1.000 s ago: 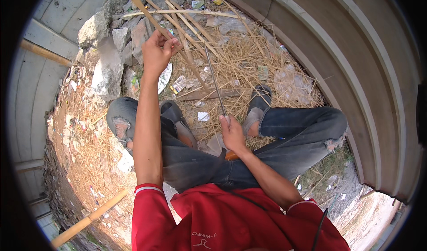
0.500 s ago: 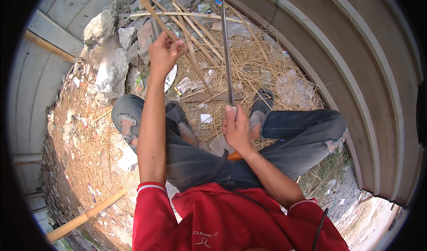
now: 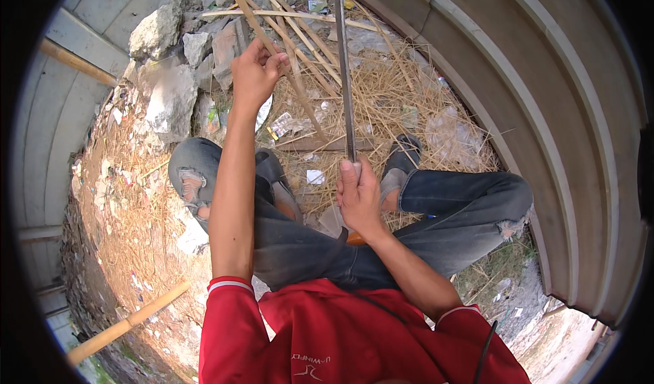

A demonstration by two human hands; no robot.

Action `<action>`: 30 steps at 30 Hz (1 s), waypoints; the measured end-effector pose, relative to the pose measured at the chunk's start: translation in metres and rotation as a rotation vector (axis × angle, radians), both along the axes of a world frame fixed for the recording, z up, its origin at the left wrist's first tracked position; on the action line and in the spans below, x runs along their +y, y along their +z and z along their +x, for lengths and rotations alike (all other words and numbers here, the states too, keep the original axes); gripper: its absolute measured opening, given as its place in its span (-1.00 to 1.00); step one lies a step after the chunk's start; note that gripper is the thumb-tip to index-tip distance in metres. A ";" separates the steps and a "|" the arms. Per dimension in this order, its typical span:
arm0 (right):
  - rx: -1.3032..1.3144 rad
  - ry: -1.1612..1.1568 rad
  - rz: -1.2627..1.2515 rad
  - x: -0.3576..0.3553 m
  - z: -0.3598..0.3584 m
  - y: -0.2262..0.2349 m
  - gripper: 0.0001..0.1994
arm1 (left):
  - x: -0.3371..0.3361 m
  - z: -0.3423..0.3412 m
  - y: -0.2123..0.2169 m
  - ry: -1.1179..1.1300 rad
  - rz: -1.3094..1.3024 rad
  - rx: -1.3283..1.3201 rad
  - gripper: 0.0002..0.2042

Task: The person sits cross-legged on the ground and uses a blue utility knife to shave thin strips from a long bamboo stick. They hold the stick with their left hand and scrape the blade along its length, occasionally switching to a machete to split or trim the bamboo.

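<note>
My left hand [image 3: 256, 76] is raised ahead of my left knee, its fingers pinching a long bamboo strip [image 3: 250, 15]. The strip slants from the top of the view down toward the ground between my feet. In my right hand [image 3: 360, 197] is the handle of a long knife [image 3: 346, 77], held in front of my lap. Its narrow dark blade points upright and away from me, to the right of the strip and apart from it. The fingers cover most of the handle.
Beyond my feet lie several loose bamboo strips [image 3: 306, 40] on straw-like shavings [image 3: 388, 88]. Broken rocks [image 3: 170, 101] are piled at the far left. A curved corrugated metal wall [image 3: 518, 77] closes off the right. A bamboo pole [image 3: 133, 321] sits at the lower left.
The strip and my left hand have shifted slightly, the hand a little away from me. The knife has moved slightly left and stands a bit more upright. Both grips stay the same.
</note>
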State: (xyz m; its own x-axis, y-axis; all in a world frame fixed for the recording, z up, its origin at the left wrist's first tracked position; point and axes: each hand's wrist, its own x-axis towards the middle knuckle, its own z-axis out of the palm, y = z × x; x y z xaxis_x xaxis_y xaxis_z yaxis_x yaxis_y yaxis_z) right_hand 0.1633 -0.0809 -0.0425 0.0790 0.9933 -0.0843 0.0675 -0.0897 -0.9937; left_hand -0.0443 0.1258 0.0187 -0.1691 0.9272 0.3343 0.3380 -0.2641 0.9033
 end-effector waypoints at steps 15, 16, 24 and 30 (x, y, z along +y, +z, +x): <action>-0.274 0.067 -0.127 -0.021 0.004 -0.047 -0.52 | -0.001 0.008 0.000 0.106 0.061 0.053 -0.90; -0.308 0.065 -0.136 -0.033 0.005 -0.075 -0.51 | -0.001 0.011 0.003 0.103 0.065 0.023 -0.90; -0.185 0.147 -0.458 -0.029 0.029 -0.109 -0.55 | -0.008 -0.012 -0.010 0.179 0.005 0.115 -0.87; -0.001 0.198 -0.765 -0.016 0.031 -0.110 -0.48 | 0.000 -0.024 -0.006 0.081 -0.080 0.098 -0.88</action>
State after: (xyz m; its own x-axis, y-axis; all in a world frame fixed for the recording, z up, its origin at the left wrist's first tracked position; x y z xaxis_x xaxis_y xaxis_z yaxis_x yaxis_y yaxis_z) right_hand 0.1939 -0.0966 -0.1529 -0.0933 0.6550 -0.7498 0.1543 -0.7345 -0.6608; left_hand -0.0681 0.1262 0.0124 -0.2143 0.9362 0.2786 0.4430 -0.1611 0.8819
